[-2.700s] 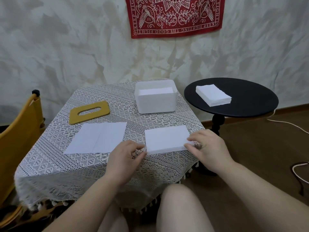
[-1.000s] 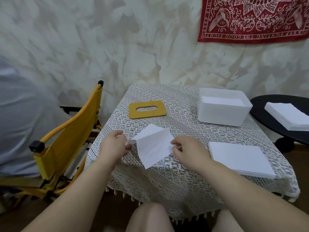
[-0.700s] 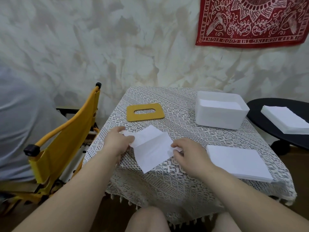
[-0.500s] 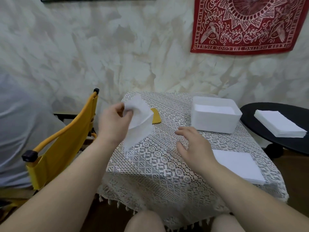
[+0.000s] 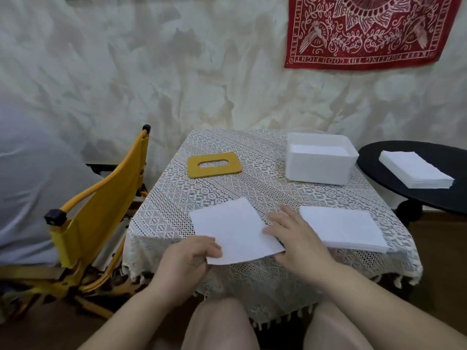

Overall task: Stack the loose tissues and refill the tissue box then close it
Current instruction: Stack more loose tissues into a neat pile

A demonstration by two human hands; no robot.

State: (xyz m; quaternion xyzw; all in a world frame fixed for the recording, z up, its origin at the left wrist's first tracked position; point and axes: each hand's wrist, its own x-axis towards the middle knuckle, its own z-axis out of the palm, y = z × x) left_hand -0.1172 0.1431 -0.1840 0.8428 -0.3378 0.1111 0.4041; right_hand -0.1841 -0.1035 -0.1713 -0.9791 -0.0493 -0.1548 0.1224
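Tissue [image 5: 233, 228] lay flat near the front edge of the bench [image 5: 227, 190], a single loose sheet with its long axis running from the far left toward the near right. Our left hand [image 5: 188, 258] pinched its near left corner, thumb on top and the other fingers curled beneath. Our right hand [image 5: 297, 236] rested on the sheet's right edge with its fingers [image 5: 274, 232] straight and holding nothing.

We judged that the coming move turned on one relation: the stack [image 5: 342, 229] sat just beside the right hand, toward the bench's front right corner, its long axis lying across the bench and at an angle to the sheet's. So the sheet would need to travel right and turn a little to square up, with the right hand nearer the goal.

Farther back, the white tissue box [image 5: 321, 160] stood open near the far right corner with tissues inside, and its yellow lid [image 5: 214, 164] lay off, near the far left. A lace cloth covered the bench. A second pile of tissues [image 5: 415, 170] sat on a black side table [image 5: 379, 157] to the right, a yellow chair [image 5: 101, 198] stood left, and a red cloth [image 5: 366, 29] hung on the wall.
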